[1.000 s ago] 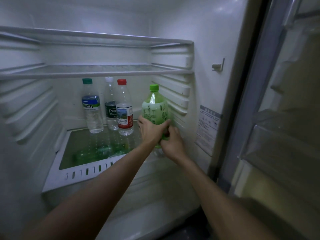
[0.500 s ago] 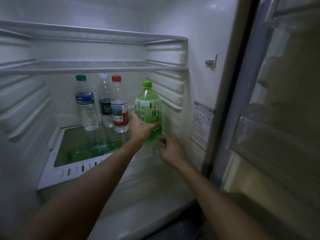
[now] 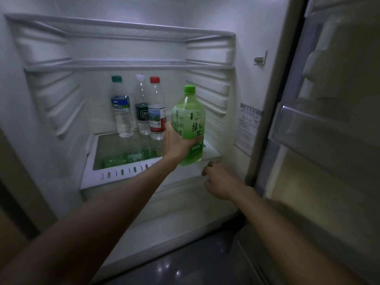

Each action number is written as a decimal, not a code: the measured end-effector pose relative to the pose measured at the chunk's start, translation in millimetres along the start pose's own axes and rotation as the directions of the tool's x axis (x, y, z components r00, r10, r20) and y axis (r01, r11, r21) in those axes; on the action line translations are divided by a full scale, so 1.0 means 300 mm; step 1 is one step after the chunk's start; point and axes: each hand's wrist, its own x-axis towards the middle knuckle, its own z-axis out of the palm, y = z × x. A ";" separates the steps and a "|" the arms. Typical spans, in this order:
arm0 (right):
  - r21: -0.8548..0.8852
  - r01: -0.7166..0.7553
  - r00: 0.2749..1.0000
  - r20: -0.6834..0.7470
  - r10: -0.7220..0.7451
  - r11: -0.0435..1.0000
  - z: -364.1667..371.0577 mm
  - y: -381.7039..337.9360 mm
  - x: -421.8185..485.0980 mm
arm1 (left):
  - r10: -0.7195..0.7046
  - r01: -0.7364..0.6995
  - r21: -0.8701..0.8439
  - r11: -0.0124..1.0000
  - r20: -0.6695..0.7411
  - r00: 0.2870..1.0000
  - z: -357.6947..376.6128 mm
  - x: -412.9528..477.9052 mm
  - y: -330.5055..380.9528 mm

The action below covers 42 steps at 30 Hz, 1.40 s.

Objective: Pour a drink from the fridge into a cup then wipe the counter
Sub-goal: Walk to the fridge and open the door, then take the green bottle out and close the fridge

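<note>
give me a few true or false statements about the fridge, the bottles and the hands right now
1. The left hand grips the green tea bottle. True.
2. The right hand also holds that bottle. False: it is off the bottle, below it near the shelf edge.
3. Three clear water bottles stand at the back of the shelf. True.
4. The green tea bottle's cap is off. False: the green cap is on.
5. The middle water bottle has a red cap. False: its cap is white; the red cap is on the one nearest the tea.

Dim light. Dark glossy floor [image 3: 185, 264] with small light reflections. Beige wall panel [image 3: 12, 182] at left. Open door [image 3: 339, 120] at right, with shelf bins.
</note>
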 end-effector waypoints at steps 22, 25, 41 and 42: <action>-0.132 0.131 0.991 0.019 -0.129 0.983 0.054 -0.068 -0.633 | -0.181 0.193 0.087 0.977 -0.136 0.974 -0.191 -0.863 0.124; -0.100 0.136 0.989 -0.040 -0.141 0.986 0.046 -0.085 -0.711 | -0.180 0.201 0.131 0.971 -0.158 0.971 -0.223 -0.980 0.144; -0.129 0.098 0.993 -0.051 -0.106 0.987 0.037 -0.134 -1.090 | -0.200 0.209 0.165 0.964 -0.071 0.977 -0.339 -1.414 0.190; -0.135 0.104 0.993 -0.046 -0.112 0.985 0.039 -0.135 -1.115 | -0.202 0.211 0.166 0.963 -0.066 0.977 -0.342 -1.443 0.181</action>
